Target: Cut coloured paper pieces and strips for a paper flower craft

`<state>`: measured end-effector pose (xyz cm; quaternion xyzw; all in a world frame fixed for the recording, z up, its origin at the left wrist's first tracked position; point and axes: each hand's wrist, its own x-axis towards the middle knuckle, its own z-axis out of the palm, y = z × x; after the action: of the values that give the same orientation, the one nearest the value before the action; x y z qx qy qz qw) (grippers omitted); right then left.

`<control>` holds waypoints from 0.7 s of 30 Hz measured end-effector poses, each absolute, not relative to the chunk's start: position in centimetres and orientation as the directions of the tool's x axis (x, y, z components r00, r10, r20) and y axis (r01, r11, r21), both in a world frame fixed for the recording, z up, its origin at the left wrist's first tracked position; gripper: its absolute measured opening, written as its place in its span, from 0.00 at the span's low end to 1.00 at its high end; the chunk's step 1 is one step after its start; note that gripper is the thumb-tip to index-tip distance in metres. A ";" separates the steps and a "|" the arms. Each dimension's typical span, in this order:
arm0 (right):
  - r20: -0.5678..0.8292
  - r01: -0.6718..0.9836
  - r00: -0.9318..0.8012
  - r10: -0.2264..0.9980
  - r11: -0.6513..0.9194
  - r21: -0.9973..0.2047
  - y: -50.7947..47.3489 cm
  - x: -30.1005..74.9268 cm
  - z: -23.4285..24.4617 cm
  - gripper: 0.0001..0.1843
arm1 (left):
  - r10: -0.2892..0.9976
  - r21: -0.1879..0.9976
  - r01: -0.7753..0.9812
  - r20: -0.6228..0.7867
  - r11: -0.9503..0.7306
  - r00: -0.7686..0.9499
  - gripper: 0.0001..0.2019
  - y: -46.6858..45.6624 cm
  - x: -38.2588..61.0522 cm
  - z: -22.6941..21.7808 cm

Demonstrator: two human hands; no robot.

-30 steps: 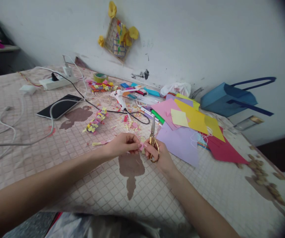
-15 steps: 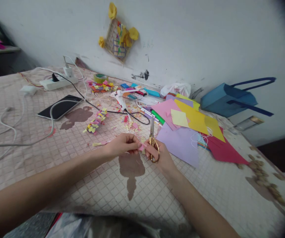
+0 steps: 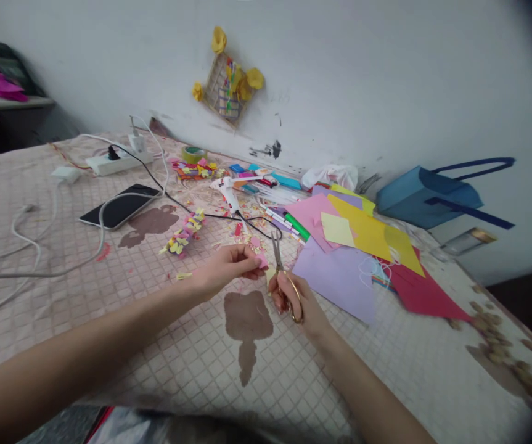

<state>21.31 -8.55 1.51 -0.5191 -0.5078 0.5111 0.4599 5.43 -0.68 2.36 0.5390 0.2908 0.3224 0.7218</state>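
evidently, i seem to be at a snipping step, with pink paper point(image 3: 262, 262) beside scissors point(image 3: 278, 262).
in the head view, my left hand point(image 3: 226, 268) pinches the small pink paper between thumb and finger, over the near middle of the patterned cloth point(image 3: 177, 357); my right hand point(image 3: 298, 299) grips the scissors by their gold handles, blades slightly parted and pointing to the far side, just right of the paper. a pale yellow scrap point(image 3: 270, 274) shows between my hands; i cannot tell whether i'm holding it. a paper strand point(image 3: 183, 233) lies farther left, a glue gun point(image 3: 227, 196) beyond. as i judge it, a next cut calls for bringing the blades left onto the paper, fingertips kept clear.
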 end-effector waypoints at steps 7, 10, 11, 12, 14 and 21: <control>-0.082 0.288 -0.064 0.995 -0.060 -0.956 -8.5 21.6 1.2 0.20 | 0.787 0.953 -0.227 -0.021 0.203 0.617 0.11 0.3 5.0 2.3; -0.084 0.322 -0.084 0.993 -0.053 -0.945 -8.5 21.7 1.2 0.20 | 0.777 0.950 -0.223 -0.032 0.220 0.629 0.11 0.7 4.9 2.2; -0.082 0.321 -0.093 0.992 -0.048 -0.946 -8.5 21.8 1.2 0.20 | 0.773 0.949 -0.222 -0.035 0.226 0.634 0.11 0.8 4.8 2.2; -0.082 0.319 -0.101 0.992 -0.045 -0.947 -8.5 21.8 1.2 0.20 | 0.769 0.947 -0.221 -0.040 0.232 0.638 0.11 0.9 4.7 2.1; -0.079 0.320 -0.111 0.991 -0.040 -0.947 -8.5 21.9 1.2 0.20 | 0.767 0.944 -0.220 -0.051 0.247 0.640 0.11 1.1 4.7 2.1; -0.110 0.338 -0.110 0.988 -0.067 -0.939 -8.6 21.8 1.3 0.21 | 0.777 0.941 -0.215 -0.074 0.262 0.626 0.13 1.3 4.7 1.9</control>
<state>21.82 -8.60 1.27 -0.5663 -0.5853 0.4610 0.3524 4.68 1.33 1.91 0.5080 0.2765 0.3328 0.7449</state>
